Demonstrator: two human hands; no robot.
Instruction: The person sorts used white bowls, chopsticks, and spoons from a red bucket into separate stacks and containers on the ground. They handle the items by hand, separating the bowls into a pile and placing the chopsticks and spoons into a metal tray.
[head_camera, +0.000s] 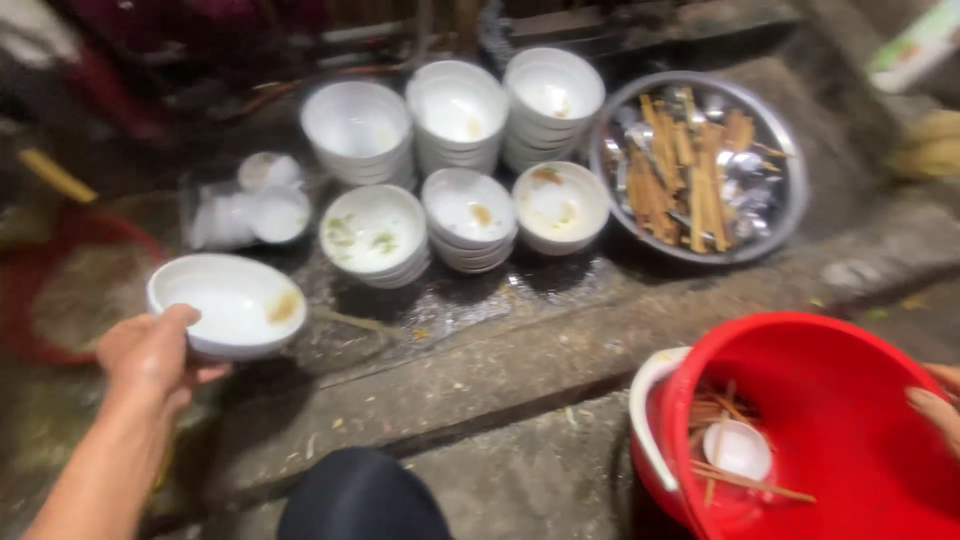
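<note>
My left hand (150, 355) grips a dirty white bowl (232, 303) by its near rim, holding it above the wet concrete at the left. My right hand (938, 405) holds the far right rim of a red plastic bucket (850, 400), which is tilted toward me. Inside the bucket lie several wooden chopsticks (735, 470) and a small white dish (738, 448). Stacks of dirty white bowls (455, 150) stand in two rows on the ground beyond the held bowl.
A round metal basin (770, 120) at the back right holds chopsticks and metal spoons. Small white dishes (255, 205) lie left of the stacks. A red basin (40, 290) sits at the far left. My dark-clad knee (360, 495) is at the bottom.
</note>
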